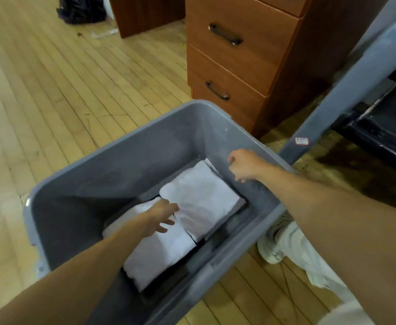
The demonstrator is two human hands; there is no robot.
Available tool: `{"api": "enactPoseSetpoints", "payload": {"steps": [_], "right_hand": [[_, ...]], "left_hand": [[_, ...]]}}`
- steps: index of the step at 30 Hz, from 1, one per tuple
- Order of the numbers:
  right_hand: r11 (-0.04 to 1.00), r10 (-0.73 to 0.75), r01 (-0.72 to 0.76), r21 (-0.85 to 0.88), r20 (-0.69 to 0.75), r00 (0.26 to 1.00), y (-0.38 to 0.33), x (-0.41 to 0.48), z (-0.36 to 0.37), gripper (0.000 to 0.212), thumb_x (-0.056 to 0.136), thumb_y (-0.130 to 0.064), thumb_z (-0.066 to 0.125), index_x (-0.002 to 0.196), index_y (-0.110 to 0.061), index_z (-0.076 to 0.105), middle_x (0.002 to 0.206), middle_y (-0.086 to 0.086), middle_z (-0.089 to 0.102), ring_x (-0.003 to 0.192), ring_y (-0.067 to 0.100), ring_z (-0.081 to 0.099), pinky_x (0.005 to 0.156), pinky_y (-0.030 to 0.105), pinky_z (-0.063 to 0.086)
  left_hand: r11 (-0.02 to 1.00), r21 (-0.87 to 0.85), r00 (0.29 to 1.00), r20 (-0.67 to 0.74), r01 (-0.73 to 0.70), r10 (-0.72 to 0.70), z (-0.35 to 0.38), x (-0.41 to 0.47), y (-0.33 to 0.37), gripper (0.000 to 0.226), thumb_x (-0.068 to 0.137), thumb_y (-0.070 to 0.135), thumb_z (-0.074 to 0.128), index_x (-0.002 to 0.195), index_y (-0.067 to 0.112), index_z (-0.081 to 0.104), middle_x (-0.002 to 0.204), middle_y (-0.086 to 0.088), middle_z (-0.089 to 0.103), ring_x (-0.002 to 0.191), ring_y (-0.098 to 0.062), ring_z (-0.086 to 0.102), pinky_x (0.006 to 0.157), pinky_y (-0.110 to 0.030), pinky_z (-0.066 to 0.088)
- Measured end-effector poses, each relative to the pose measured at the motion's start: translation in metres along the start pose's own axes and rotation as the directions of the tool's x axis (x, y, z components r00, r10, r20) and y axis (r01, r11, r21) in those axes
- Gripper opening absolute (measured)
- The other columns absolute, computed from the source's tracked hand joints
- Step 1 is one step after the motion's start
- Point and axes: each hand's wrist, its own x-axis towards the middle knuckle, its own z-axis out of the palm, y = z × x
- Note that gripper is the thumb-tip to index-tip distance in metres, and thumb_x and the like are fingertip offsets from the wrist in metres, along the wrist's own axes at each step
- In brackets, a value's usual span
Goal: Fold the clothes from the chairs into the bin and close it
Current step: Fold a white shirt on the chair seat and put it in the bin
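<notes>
1. Grey plastic storage bin (131, 134) stands open on a pale wood-strip floor (51, 90). Two folded white garments lie side by side in its bottom, the farther one (201, 191) and the nearer one (159, 252), on top of a layer of dark folded clothes (166, 280).
2. The person's left hand (161, 216) reaches down into the bin. Its fingers are spread and it holds nothing, and the fingertips are at the seam where the two white garments meet.
3. The right hand (244, 165) sits at the bin's right rim near the far corner with its fingers curled. Whether they clasp the rim cannot be told.
4. Judged from this, the folding is well along and the packing looks near its end. No chairs are in view, so it cannot be said whether any clothes remain.
5. Closing is not yet done. The grey lid (361, 73) leans upright just right of the bin, off it entirely.
6. Inside the bin there is plenty of room above the stack and a bare strip of bottom on the left.
7. To the bin's left the floor is open. At its far right corner a wooden filing cabinet (234, 66) crowds in, and the person's pale shoe (272, 247) is planted just beside its right wall. Bringing the lid across likely means clearing that rim and the cabinet's corner.
</notes>
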Motion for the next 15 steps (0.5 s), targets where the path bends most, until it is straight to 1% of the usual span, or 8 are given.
{"api": "enactPoseSetpoints", "payload": {"steps": [1, 3, 4, 6, 9, 12, 15], "right_hand": [[1.0, -0.006, 0.006, -0.023, 0.005, 1.0, 0.004, -0.003, 0.0, 0.03, 0.09, -0.004, 0.047, 0.114, 0.001, 0.063, 0.106, 0.022, 0.067, 0.089, 0.036, 0.068, 0.083, 0.05, 0.056], [0.998, -0.029, 0.03, -0.05, 0.027, 0.999, 0.01, -0.011, -0.004, 0.027, 0.093, -0.008, 0.047, 0.115, -0.005, 0.062, 0.112, 0.015, 0.064, 0.092, 0.033, 0.067, 0.086, 0.048, 0.056], [0.997, -0.038, 0.04, -0.058, 0.038, 0.999, 0.013, -0.015, -0.007, 0.025, 0.095, -0.01, 0.047, 0.115, -0.009, 0.062, 0.113, 0.013, 0.064, 0.093, 0.031, 0.066, 0.087, 0.047, 0.055], [0.997, -0.046, 0.048, -0.057, 0.038, 0.998, 0.021, -0.026, -0.017, 0.023, 0.096, -0.013, 0.047, 0.112, -0.011, 0.063, 0.11, 0.014, 0.066, 0.092, 0.03, 0.067, 0.085, 0.047, 0.056], [0.996, -0.047, 0.045, -0.082, -0.02, 0.999, 0.034, -0.05, -0.038, 0.022, 0.097, -0.015, 0.049, 0.109, -0.009, 0.066, 0.108, 0.012, 0.066, 0.093, 0.028, 0.066, 0.087, 0.045, 0.056], [0.992, -0.036, 0.024, -0.128, -0.091, 0.995, 0.046, -0.077, -0.065, 0.019, 0.097, -0.021, 0.052, 0.106, -0.014, 0.068, 0.106, 0.008, 0.067, 0.095, 0.023, 0.063, 0.094, 0.043, 0.051], [0.99, -0.022, 0.003, -0.14, -0.136, 0.99, 0.067, -0.111, -0.099, 0.013, 0.096, -0.022, 0.053, 0.096, -0.019, 0.066, 0.097, 0.002, 0.066, 0.093, 0.022, 0.063, 0.091, 0.039, 0.051]], "left_hand": [[0.999, 0.036, 1.0, -0.005, 0.006, -0.006, 0.0, 0.003, -0.002, 0.025, 0.099, 0.023, 0.045, 0.122, 0.011, 0.049, 0.127, -0.003, 0.048, 0.109, -0.028, 0.06, 0.086, -0.038, 0.048], [0.999, 0.029, 1.0, -0.015, -0.027, 0.028, 0.002, 0.007, 0.0, 0.023, 0.1, 0.021, 0.046, 0.12, 0.011, 0.05, 0.131, -0.006, 0.047, 0.105, -0.027, 0.064, 0.088, -0.038, 0.049], [0.998, 0.019, 0.998, -0.017, -0.053, 0.053, 0.004, 0.008, 0.004, 0.021, 0.099, 0.021, 0.047, 0.117, 0.011, 0.051, 0.129, -0.008, 0.051, 0.099, -0.025, 0.065, 0.089, -0.038, 0.05], [0.993, 0.029, 0.994, 0.0, -0.113, 0.113, 0.011, 0.004, 0.017, 0.02, 0.099, 0.021, 0.05, 0.114, 0.01, 0.057, 0.121, -0.011, 0.06, 0.089, -0.023, 0.068, 0.091, -0.038, 0.052], [0.969, 0.071, 0.971, 0.047, -0.238, 0.235, 0.028, -0.013, 0.046, 0.022, 0.099, 0.019, 0.048, 0.112, 0.008, 0.062, 0.11, -0.013, 0.066, 0.087, -0.023, 0.068, 0.09, -0.038, 0.054], [0.92, 0.124, 0.928, 0.087, -0.371, 0.363, 0.051, -0.034, 0.081, 0.022, 0.1, 0.012, 0.044, 0.111, 0.005, 0.062, 0.102, -0.013, 0.066, 0.084, -0.022, 0.067, 0.087, -0.037, 0.054], [0.849, 0.175, 0.866, 0.151, -0.498, 0.476, 0.084, -0.059, 0.119, 0.018, 0.1, 0.01, 0.044, 0.099, 0.012, 0.062, 0.098, -0.011, 0.067, 0.081, -0.019, 0.067, 0.08, -0.031, 0.054]]}}
